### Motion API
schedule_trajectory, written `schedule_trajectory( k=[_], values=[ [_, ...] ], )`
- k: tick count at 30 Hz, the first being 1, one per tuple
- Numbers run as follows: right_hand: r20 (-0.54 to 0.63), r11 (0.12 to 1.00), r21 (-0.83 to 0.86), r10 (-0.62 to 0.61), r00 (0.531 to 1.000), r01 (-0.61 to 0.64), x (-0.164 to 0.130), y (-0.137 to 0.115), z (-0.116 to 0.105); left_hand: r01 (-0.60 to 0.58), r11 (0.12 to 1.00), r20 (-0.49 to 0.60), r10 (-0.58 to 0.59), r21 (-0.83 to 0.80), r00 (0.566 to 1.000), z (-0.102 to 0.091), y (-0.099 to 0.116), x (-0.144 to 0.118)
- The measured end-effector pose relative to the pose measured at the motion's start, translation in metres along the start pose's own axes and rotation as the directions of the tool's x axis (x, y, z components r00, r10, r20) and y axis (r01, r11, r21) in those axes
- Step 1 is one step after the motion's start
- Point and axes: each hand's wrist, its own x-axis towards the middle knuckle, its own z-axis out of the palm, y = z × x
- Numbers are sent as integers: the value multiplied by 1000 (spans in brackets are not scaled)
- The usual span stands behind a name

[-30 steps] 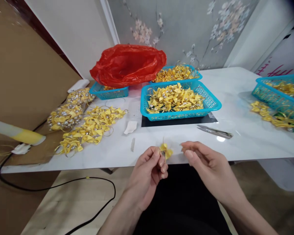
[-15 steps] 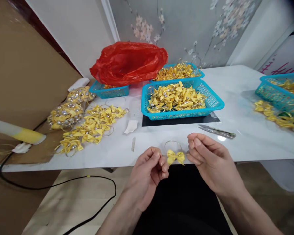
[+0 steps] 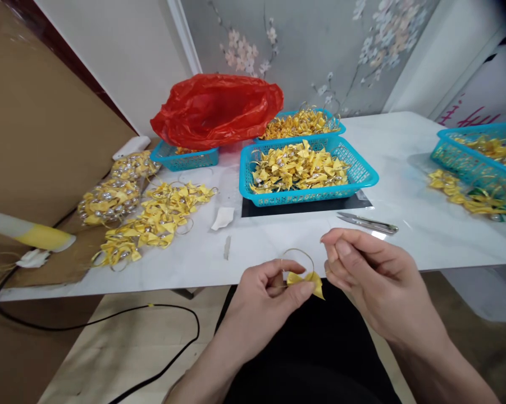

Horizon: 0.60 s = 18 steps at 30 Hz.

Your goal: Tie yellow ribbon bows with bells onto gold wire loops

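Note:
A small yellow ribbon bow (image 3: 318, 283) with a thin metal ring standing up from it is pinched between the thumb and fingers of my left hand (image 3: 263, 306), just off the table's front edge. The thumb covers part of the bow. Close by on the right, my right hand (image 3: 368, 280) is closed in a pinch, its fingertips a little apart from the bow. What those fingertips hold, if anything, is too fine to make out. Thread snips (image 3: 368, 223) lie on the white table (image 3: 404, 168) beyond my right hand.
Blue baskets of yellow bows stand at the middle (image 3: 307, 197), back and right (image 3: 480, 163). A red plastic bag (image 3: 219, 109) covers part of another. Loose bows (image 3: 160, 216) and bagged bows (image 3: 109, 199) lie left, near a yellow-white tube (image 3: 33, 231). A black cable (image 3: 164, 367) hangs below.
My left thumb and fingers have moved onto the bow, which was stretched by its thin ends between both hands. My right fingers have drawn apart from it, and the view has shifted slightly.

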Motion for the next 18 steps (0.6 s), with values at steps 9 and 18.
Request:
schedule_trajectory(
  k=[9, 18],
  values=[
    [77, 997, -75, -27, 997, 32, -7, -5, 1, -117, 986, 25, 121, -122, 992, 9, -2, 0],
    [105, 847, -479, -204, 973, 229, -15, -27, -1, -379, 909, -140, 404, 175, 904, 15, 3, -5]
  ],
)
